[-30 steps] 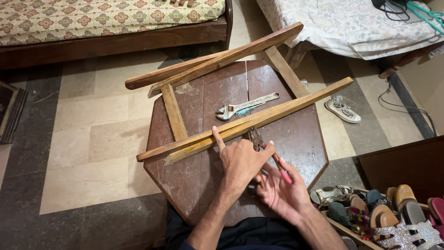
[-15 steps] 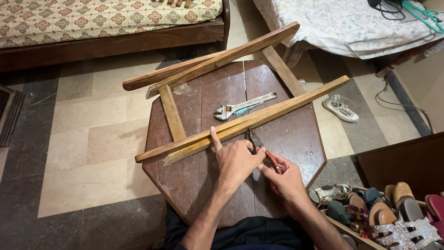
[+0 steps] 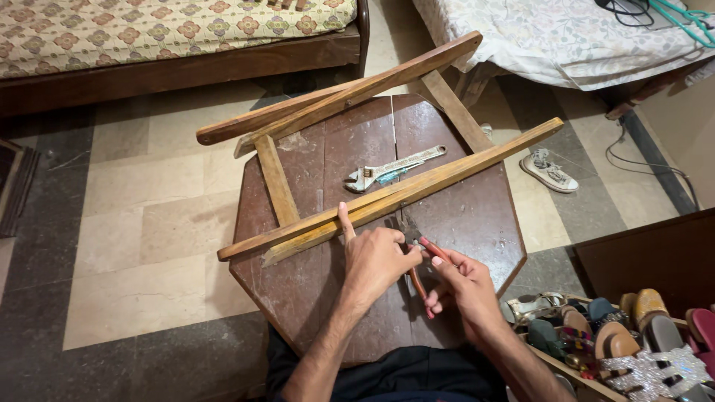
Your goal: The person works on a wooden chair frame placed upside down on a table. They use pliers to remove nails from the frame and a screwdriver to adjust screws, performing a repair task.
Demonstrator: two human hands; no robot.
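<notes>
A wooden frame point(image 3: 387, 195) of long rails and short crosspieces lies across a dark octagonal table point(image 3: 477, 216). My left hand point(image 3: 376, 257) rests against the near rail, index finger stretched up along the wood, thumb by the plier jaws. My right hand point(image 3: 462, 286) grips red-handled pliers point(image 3: 421, 253), whose jaws sit at the near rail's lower edge. What the jaws bite is hidden. An adjustable wrench point(image 3: 391, 170) lies loose on the table between the two rails.
A patterned bed point(image 3: 149, 30) with a wooden side runs along the back left. A cloth-covered bed point(image 3: 566, 37) stands at the back right. One white shoe point(image 3: 550, 171) lies on the tiled floor, and a box of shoes point(image 3: 618, 335) sits near right.
The view has shifted slightly. My right hand has worked the pliers closer under the near rail, with the handles spread a little. My left hand stays on the rail.
</notes>
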